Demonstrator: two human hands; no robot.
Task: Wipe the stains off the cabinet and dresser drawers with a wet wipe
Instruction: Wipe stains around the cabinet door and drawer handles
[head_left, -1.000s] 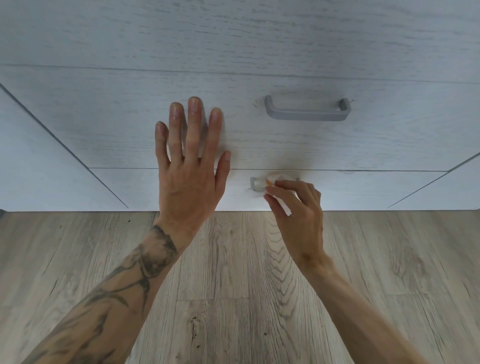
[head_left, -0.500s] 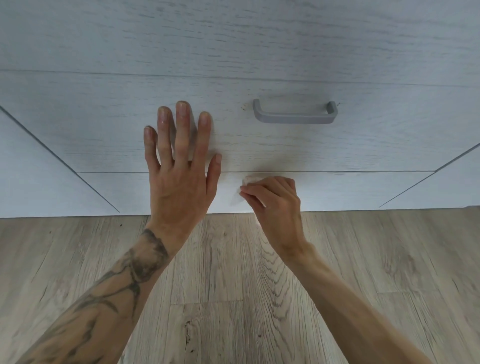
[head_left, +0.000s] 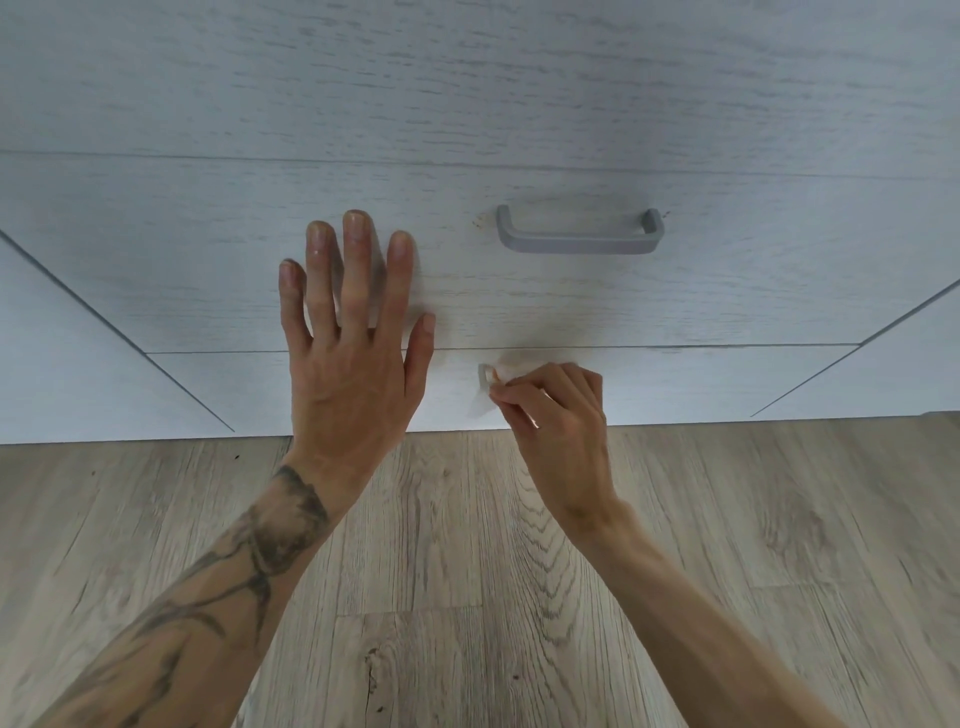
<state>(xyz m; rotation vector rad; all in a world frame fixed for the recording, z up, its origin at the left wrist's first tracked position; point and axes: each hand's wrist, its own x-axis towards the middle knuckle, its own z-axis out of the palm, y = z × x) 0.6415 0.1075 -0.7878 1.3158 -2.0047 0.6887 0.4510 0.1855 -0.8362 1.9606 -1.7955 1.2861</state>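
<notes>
A pale grey wood-grain dresser fills the upper view. Its middle drawer front (head_left: 208, 249) carries a grey bar handle (head_left: 579, 236). Small brown specks (head_left: 477, 223) sit just left of that handle. My left hand (head_left: 353, 358) lies flat and spread against the drawer fronts, fingers pointing up. My right hand (head_left: 558, 415) pinches a small bunched wet wipe (head_left: 511, 371), tinted orange, against the bottom drawer (head_left: 218, 384). The left end of the bottom drawer's handle (head_left: 485, 375) shows beside the wipe; the rest is hidden behind my fingers.
Light wood-look floor planks (head_left: 467, 597) run from the dresser's base toward me. Side panels of the dresser angle away at the left (head_left: 67, 374) and right (head_left: 893, 369).
My right hand has moved slightly right along the bottom drawer with the wipe, uncovering the handle's left end. The left hand stays pressed flat on the drawer fronts.
</notes>
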